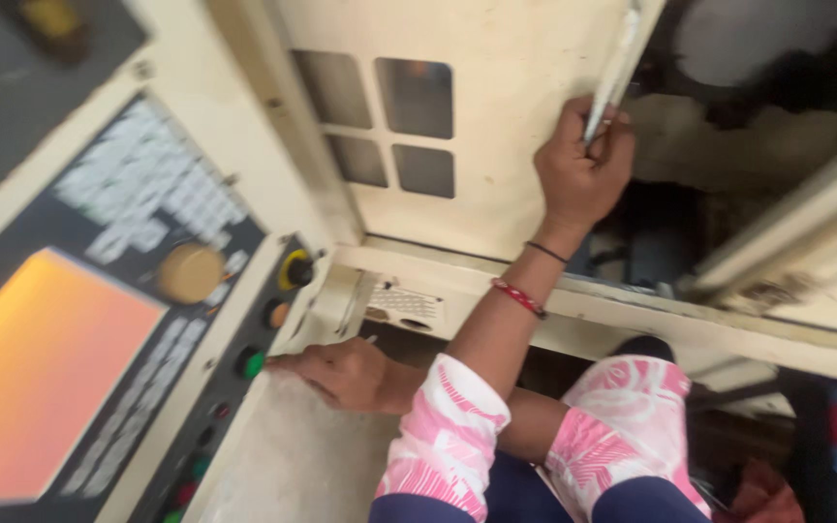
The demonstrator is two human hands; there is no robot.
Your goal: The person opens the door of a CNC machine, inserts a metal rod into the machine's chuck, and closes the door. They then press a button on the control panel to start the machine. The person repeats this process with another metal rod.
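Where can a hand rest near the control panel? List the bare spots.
Free: the pale ledge below the right hand, beside the panel; the door face between windows and handle, gripped by the left hand. Crowded: the panel's buttons.

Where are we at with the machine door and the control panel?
Done: the screen glows orange, so the panel looks powered. In hand: the left hand grips the door handle, with the door partly open; the right hand has a fingertip by the green button. Left: the door is not shut; whether the button is pressed, I cannot tell.
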